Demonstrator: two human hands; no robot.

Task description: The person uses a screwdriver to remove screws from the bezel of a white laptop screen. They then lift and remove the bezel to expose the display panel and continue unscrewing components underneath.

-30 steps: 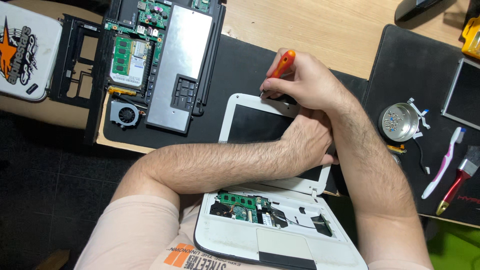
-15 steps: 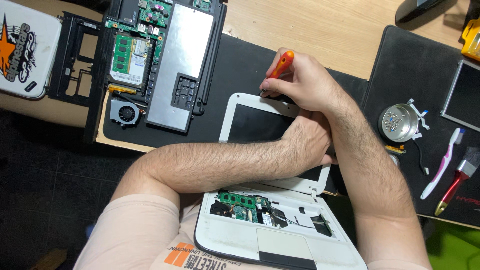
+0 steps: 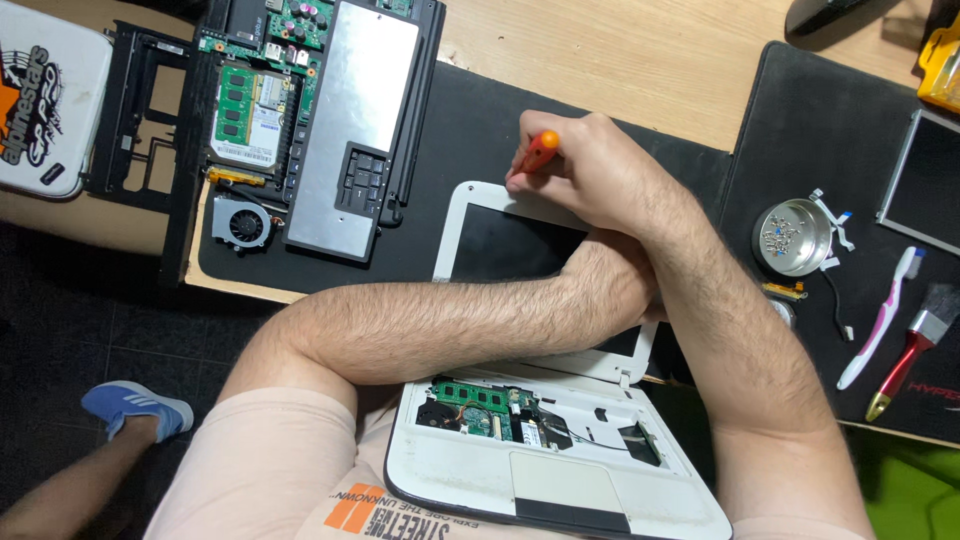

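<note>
A small white laptop [image 3: 560,470] rests on my lap against the table edge, its base open with a green circuit board showing. Its white-framed dark screen [image 3: 500,245] lies tilted back onto the black mat. My right hand [image 3: 590,175] is shut on an orange-handled screwdriver [image 3: 540,150], tip down at the screen frame's upper edge. My left arm crosses under the right; my left hand [image 3: 625,285] presses on the right side of the screen, mostly hidden by my right forearm.
A dismantled black laptop [image 3: 340,110] with bare boards and a fan [image 3: 240,222] lies at the upper left. A metal dish of screws [image 3: 792,237], a toothbrush [image 3: 880,320], a red-handled brush [image 3: 905,355] and a loose screen panel [image 3: 925,180] sit on the right mat.
</note>
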